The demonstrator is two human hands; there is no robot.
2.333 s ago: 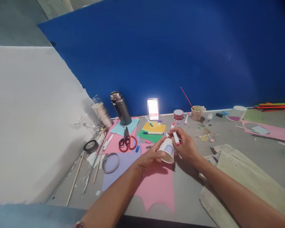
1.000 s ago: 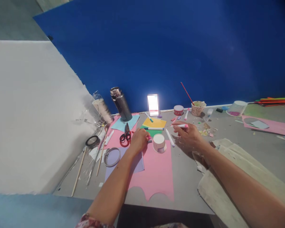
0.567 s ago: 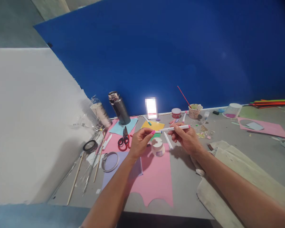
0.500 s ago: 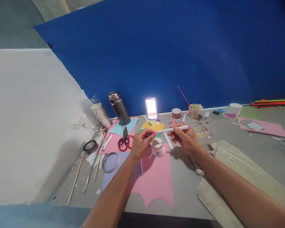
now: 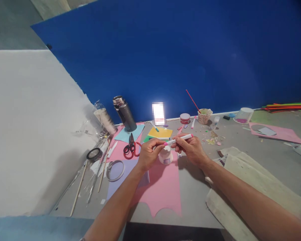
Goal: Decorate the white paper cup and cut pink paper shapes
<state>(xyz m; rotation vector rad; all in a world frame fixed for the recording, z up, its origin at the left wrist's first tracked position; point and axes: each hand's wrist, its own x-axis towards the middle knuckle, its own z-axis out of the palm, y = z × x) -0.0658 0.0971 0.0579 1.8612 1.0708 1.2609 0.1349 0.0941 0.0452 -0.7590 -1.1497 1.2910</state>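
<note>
Your left hand (image 5: pixel 149 153): thumb and index finger pinched together on a pink cap (image 5: pixel 165 144), no gap beyond the cap's thickness. Your right hand (image 5: pixel 192 152): thumb and fingers closed round the barrel of a white marker (image 5: pixel 172 142), pink at its far end too. Marker is raised, running from between 8 and 9 o'clock at your left fingertips to between 2 and 3 o'clock past your right. Cap meets the barrel; cannot tell whether fully seated.

With the marker as dial centre: white cup (image 5: pixel 166 156) at 7 o'clock, below it, rim down on pink paper (image 5: pixel 165 190), a coloured patch on its side. Scissors (image 5: pixel 131 149) at 9, dark flask (image 5: pixel 126 117) at 10, patterned cup (image 5: pixel 204 117) with red stick (image 5: pixel 193 101) between 1 and 2, pale cloth (image 5: pixel 253 187) at 4.

Writing: a faint dark mark on your marker's barrel, too small to read. Lit screen (image 5: pixel 158 113) towards 11 is pixelated, illegible.

Versus 0.5 s ago: cap and barrel were apart then; now joined. Versus 2.3 s ago: your left hand held the white cup; now it stands on the paper.
</note>
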